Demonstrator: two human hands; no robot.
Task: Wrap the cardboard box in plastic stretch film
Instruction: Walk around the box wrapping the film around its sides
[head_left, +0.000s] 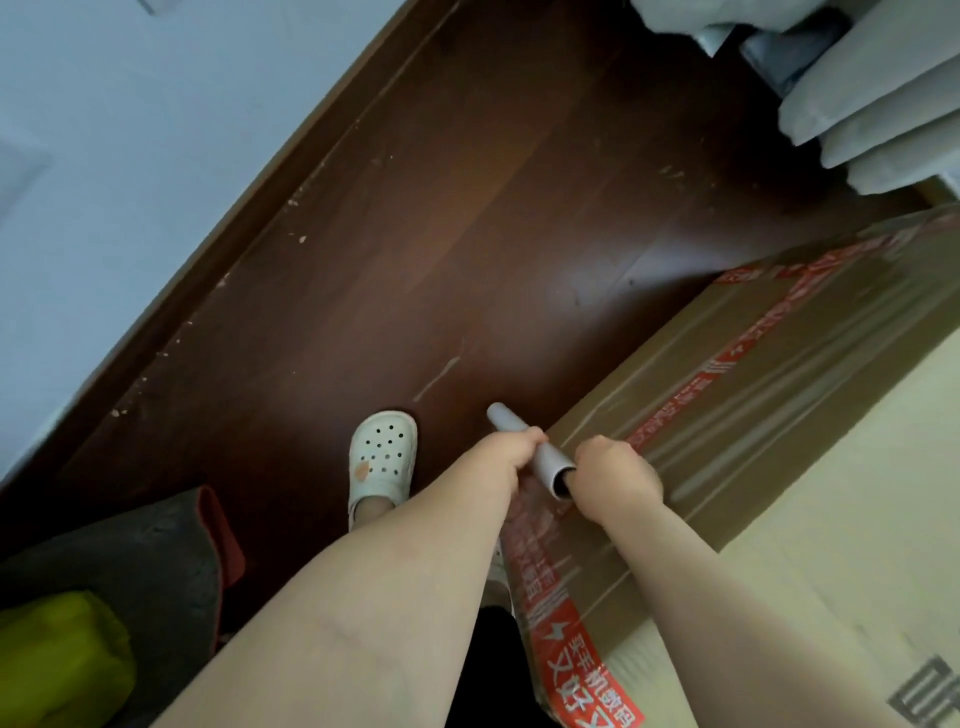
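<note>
A large brown cardboard box (810, 374) with red printed tape stands on the dark wooden floor at the right. Clear stretch film lies in streaks over its side. In front of it I hold a grey film roll (540, 452) almost level, near the box's near edge. My left hand (511, 449) grips the roll around its middle. My right hand (615, 480) holds its near open end, with a finger going into the tube. Film runs from the roll down over the box corner (550, 582).
My foot in a white perforated clog (382, 457) stands on the floor (467, 234) left of the roll. A pale wall (130, 156) runs along the left. Grey cloth and a yellow-green bag (62, 660) lie at bottom left. Grey wrapped items (883, 104) sit top right.
</note>
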